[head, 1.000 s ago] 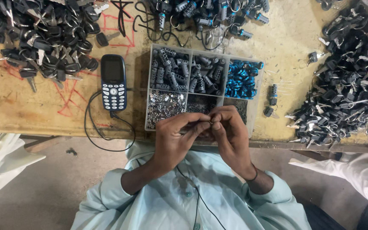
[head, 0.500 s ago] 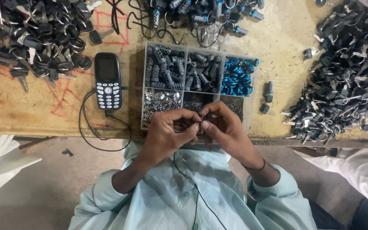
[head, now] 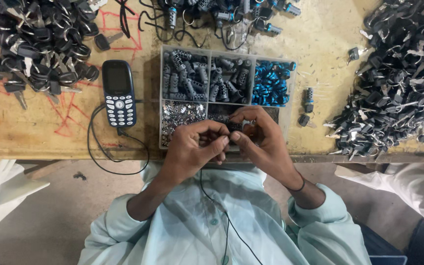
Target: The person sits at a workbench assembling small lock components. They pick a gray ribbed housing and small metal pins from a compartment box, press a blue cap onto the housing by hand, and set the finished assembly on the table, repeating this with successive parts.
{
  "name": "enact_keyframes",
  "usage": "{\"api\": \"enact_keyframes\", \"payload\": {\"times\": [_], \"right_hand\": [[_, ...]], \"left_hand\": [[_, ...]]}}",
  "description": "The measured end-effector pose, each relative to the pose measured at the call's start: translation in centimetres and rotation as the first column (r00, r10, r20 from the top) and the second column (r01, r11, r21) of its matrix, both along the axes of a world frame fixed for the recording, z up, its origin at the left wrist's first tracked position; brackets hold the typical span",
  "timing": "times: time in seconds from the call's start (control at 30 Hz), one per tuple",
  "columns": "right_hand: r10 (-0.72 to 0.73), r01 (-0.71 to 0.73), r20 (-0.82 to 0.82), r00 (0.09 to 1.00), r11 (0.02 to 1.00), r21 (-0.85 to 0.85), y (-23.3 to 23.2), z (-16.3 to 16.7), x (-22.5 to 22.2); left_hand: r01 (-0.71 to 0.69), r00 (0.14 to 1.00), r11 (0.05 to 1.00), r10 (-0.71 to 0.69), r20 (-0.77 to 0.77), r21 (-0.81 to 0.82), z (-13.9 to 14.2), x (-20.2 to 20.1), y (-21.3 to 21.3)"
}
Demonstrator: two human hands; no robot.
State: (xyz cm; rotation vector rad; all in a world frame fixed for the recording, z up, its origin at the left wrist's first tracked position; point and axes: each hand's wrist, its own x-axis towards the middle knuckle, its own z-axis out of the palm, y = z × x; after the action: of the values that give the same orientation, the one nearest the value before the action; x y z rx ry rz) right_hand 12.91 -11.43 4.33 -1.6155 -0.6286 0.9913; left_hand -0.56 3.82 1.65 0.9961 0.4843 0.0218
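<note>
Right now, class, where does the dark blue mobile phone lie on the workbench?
In the head view, the mobile phone lies left of the compartment tray, right of the key pile, beyond the left hand.

Can't really make out the tiny dark part pinched between the left hand (head: 192, 149) and right hand (head: 263, 140), they also cover the clear plastic compartment tray's (head: 165, 98) lower middle, and the black key pile (head: 398, 73) runs off the frame's right edge.

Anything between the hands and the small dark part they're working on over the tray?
Nothing visible. Left hand and right hand already pinch the small dark part together, over the compartment tray's near edge.
</note>
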Motion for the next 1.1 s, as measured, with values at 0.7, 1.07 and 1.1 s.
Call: {"api": "enact_keyframes", "payload": {"times": [0.7, 1.07, 1.1], "right_hand": [[0.060, -0.048, 0.254, 0.965, 0.997, -0.052, -2.4, 3.0, 2.8], [-0.124, 0.105, 0.093, 0.988, 0.976, 0.190, -3.7, 0.2, -1.9], [-0.161, 0.154, 0.024, 0.987, 0.969, 0.194, -3.7, -0.1, -2.1]], "left_hand": [[-0.092, 0.991, 0.796, 0.014, 0.134, 0.598, 1.0, -0.7, -0.9], [0.010, 0.995, 0.993, 0.002, 0.098, -0.119, 1.0, -1.3, -1.9], [0.005, 0.993, 0.993, 0.008, 0.114, -0.119, 1.0, -1.5, -2.0]]}}
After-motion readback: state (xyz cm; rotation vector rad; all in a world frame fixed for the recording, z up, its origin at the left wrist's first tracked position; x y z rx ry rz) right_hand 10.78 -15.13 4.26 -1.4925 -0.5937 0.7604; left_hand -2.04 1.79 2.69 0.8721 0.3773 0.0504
